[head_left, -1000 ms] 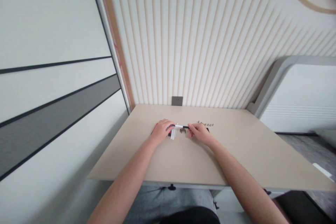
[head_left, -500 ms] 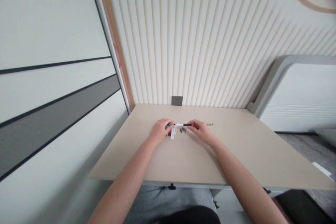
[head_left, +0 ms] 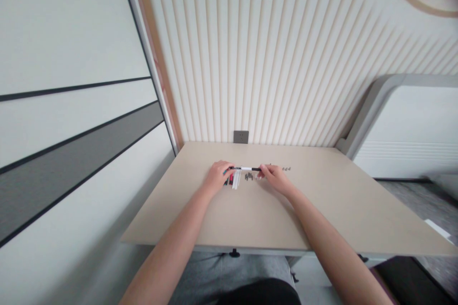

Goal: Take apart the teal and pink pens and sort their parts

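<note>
A black-and-white pen [head_left: 246, 168] is held level between my two hands, just above the table. My left hand [head_left: 216, 175] grips its left end with closed fingers. At the black right end, my right hand [head_left: 272, 175] pinches it. Beneath and beside the left fingers lie white pen barrels [head_left: 236, 179] and a red-and-black piece [head_left: 231, 179], partly hidden by that hand. Several small dark grey parts [head_left: 248, 177] are grouped under the pen. Small white parts [head_left: 257, 177] lie close to my right fingertips, half covered.
A few more small grey pieces [head_left: 286, 169] rest right of my right hand on the beige table [head_left: 246, 219]. Behind the table stands a ribbed wall with a dark socket [head_left: 241, 137]. A white cabinet [head_left: 71, 152] closes off the left side.
My right fingers have shifted and closed more tightly on the pen's black end. My left hand has barely moved, and the pen stays level between the hands.
</note>
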`<state>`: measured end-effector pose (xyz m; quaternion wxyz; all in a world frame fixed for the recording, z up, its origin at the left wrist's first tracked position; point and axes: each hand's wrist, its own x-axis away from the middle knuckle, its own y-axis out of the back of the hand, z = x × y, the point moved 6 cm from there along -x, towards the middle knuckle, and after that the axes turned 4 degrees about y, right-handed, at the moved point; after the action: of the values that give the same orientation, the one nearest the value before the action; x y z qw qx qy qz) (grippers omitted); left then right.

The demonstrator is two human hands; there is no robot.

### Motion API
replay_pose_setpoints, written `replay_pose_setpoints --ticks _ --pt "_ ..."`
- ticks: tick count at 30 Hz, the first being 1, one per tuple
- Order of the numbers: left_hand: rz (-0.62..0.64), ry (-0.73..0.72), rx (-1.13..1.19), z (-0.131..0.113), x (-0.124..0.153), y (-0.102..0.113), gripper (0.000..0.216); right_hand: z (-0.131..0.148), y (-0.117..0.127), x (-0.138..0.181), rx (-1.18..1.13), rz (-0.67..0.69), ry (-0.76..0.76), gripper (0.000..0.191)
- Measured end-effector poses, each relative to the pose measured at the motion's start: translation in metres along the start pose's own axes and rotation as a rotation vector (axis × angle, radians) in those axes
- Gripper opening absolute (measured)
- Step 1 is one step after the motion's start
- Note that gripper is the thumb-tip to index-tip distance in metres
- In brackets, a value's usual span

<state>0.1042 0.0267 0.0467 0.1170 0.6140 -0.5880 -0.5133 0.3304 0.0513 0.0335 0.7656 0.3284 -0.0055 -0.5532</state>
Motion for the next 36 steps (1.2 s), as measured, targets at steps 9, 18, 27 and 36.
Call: replay_pose_setpoints --ticks 9,18,27,36 --pt "0.008 -0.006 0.003 -0.002 0.000 0.001 0.018 0.005 0.004 0.000 0.039 -0.036 0.036 0.043" --pt "-0.024 -0.007 0.027 0.000 0.000 0.003 0.017 0.012 0.009 0.001 -0.004 -0.065 0.120 0.032" --pt "0.009 -0.043 0.031 0.002 0.000 0.001 0.018 0.010 0.010 -0.001 0.122 -0.099 0.111 0.030" --pt "-0.052 -0.024 0.005 0.003 0.000 0.009 0.019 0.011 0.009 0.002 0.107 -0.078 0.151 0.033"
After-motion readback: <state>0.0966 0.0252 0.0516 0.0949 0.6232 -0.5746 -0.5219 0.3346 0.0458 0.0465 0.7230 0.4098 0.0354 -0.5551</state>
